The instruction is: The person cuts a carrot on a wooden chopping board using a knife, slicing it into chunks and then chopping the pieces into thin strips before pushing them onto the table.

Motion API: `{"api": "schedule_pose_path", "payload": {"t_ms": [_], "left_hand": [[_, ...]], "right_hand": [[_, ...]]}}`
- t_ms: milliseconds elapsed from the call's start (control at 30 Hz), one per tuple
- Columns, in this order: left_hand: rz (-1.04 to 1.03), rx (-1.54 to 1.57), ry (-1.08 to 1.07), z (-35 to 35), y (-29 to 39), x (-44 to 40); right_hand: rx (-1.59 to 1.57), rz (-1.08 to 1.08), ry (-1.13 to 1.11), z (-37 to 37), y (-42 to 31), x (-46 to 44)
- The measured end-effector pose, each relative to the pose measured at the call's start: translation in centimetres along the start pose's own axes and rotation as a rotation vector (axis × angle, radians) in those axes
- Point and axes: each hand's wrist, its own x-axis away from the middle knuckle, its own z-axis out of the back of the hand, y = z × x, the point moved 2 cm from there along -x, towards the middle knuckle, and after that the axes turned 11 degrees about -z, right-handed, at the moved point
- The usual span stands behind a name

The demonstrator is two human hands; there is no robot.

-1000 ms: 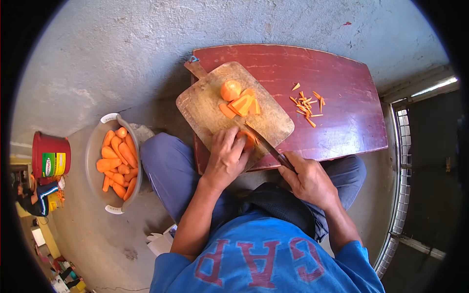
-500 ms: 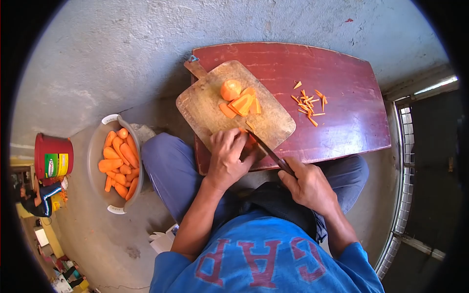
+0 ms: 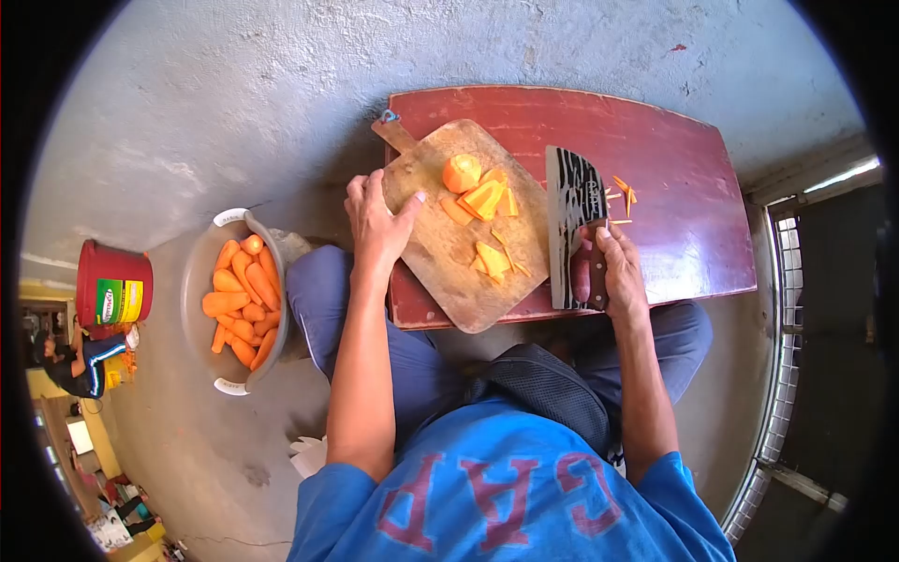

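Note:
My left hand (image 3: 376, 223) grips the left edge of a worn wooden cutting board (image 3: 433, 251), thumb lying on its top and fingers at the edge. On the board are a carrot chunk (image 3: 462, 173), flat carrot slices (image 3: 482, 199) behind, and thinner carrot pieces (image 3: 491, 262) nearer me. My right hand (image 3: 620, 272) is closed round the dark handle of a cleaver (image 3: 573, 206). Its broad blade, patterned black and silver, faces up to the camera at the board's right side. The blade hides part of the carrot sticks (image 3: 626, 195) on the table.
The red wooden table (image 3: 684, 253) stands against a pale blue wall (image 3: 281, 84). At left on the floor is a grey tub (image 3: 197, 328) of peeled carrots (image 3: 251, 290), with a red bucket (image 3: 89, 281) beyond. Another person (image 3: 80, 365) sits at far left. A dark door (image 3: 833, 281) is at right.
My left hand has left the carrot and moved up to the board's left edge. The cleaver has lifted off the board and swung right, its blade now flat to view. Cut pieces lie where it was.

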Motion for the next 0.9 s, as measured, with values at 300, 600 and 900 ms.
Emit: {"api": "schedule_pose_path", "payload": {"t_ms": [300, 600, 900], "left_hand": [[-0.055, -0.015, -0.115, 2.4, 2.8, 4.3], [-0.362, 0.003, -0.258, 5.2, 10.6, 8.0], [-0.486, 0.147, -0.311, 3.2, 12.1, 13.4]], "right_hand": [[0.062, -0.057, -0.061, 1.1, 0.3, 4.5], [-0.044, -0.059, -0.008, 1.3, 0.7, 6.4], [0.158, 0.031, -0.025, -1.4, -3.4, 7.4]]}}
